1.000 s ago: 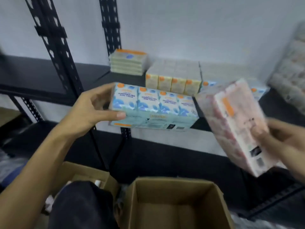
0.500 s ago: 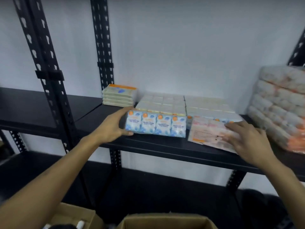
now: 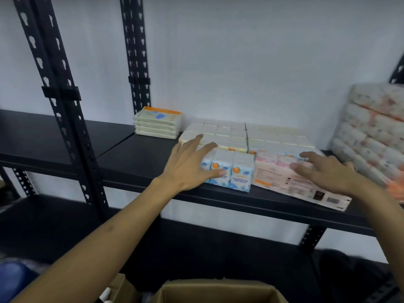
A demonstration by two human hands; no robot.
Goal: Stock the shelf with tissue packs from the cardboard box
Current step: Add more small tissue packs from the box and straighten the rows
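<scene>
A blue-and-white mini tissue pack (image 3: 235, 173) stands on the black shelf (image 3: 135, 162), near its front edge. My left hand (image 3: 192, 165) lies over the pack's left end with fingers spread and straight. A flat pink tissue pack (image 3: 284, 182) lies just to its right, touching it and slightly overhanging the shelf edge. My right hand (image 3: 321, 171) rests on top of it, fingers loosely extended. The cardboard box (image 3: 218, 290) shows only its top rim at the bottom of the view.
Behind the two packs sit rows of pale yellow tissue packs (image 3: 240, 136), and a small stack of packs (image 3: 158, 123) stands at the back left. Large wrapped tissue bundles (image 3: 371, 132) fill the shelf's right end. Black uprights (image 3: 63, 106) frame the left side.
Both packs went from being carried in the air to resting on the shelf. My left hand has opened over the blue pack, and my right hand stays flat on the pink one.
</scene>
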